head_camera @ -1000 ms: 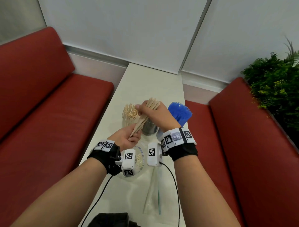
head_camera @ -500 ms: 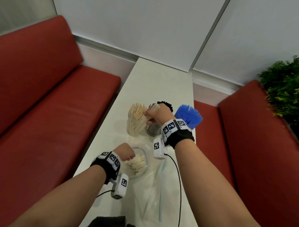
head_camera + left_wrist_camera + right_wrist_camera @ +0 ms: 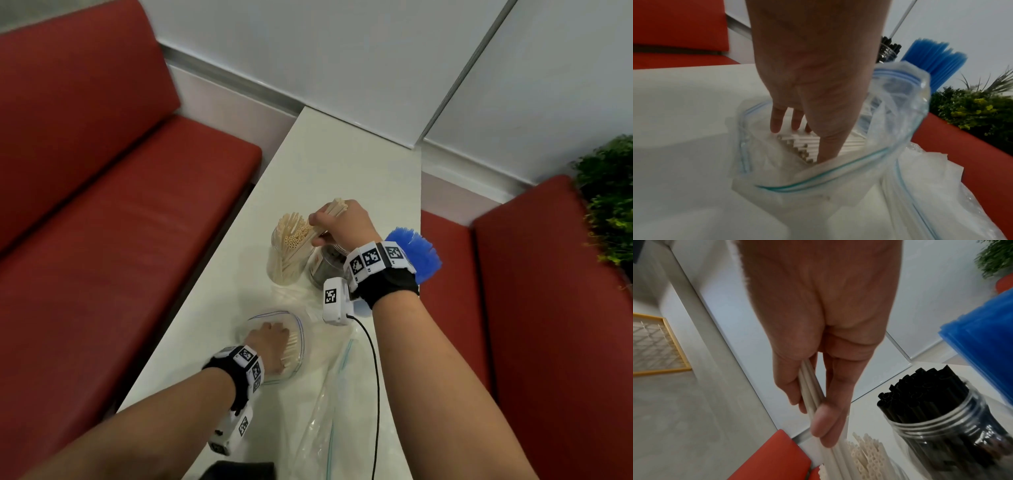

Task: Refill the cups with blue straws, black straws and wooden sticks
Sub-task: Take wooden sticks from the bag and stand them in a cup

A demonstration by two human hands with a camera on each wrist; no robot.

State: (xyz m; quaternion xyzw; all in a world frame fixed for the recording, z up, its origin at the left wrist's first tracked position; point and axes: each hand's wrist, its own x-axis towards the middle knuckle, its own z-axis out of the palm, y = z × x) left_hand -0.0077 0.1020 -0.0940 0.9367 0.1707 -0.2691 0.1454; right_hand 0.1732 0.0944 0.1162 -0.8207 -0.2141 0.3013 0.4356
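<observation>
My right hand (image 3: pixel 322 224) grips a bundle of pale wooden sticks (image 3: pixel 337 207) and holds it slanted into the clear cup of sticks (image 3: pixel 287 253). In the right wrist view the thumb and fingers of that hand (image 3: pixel 818 417) pinch the bundle (image 3: pixel 809 386) above the cup's sticks (image 3: pixel 865 456). A jar of black straws (image 3: pixel 327 265) (image 3: pixel 937 415) stands right of the cup, and the blue straws (image 3: pixel 418 251) (image 3: pixel 982 344) are beyond it. My left hand (image 3: pixel 270 342) (image 3: pixel 803 139) reaches into an open zip bag (image 3: pixel 298 325) (image 3: pixel 838 177), with straight fingers and thumb touching the loose sticks (image 3: pixel 805 146) inside.
The narrow white table (image 3: pixel 342 164) runs between two red benches (image 3: pixel 120 240) (image 3: pixel 548 308). A flat clear plastic bag (image 3: pixel 329 411) lies near the front edge, and a black cable (image 3: pixel 375 377) crosses it. A green plant (image 3: pixel 609 198) stands at the far right.
My left hand let go of the bundle and dropped back into the zip bag. The right hand carried the bundle alone to the stick cup.
</observation>
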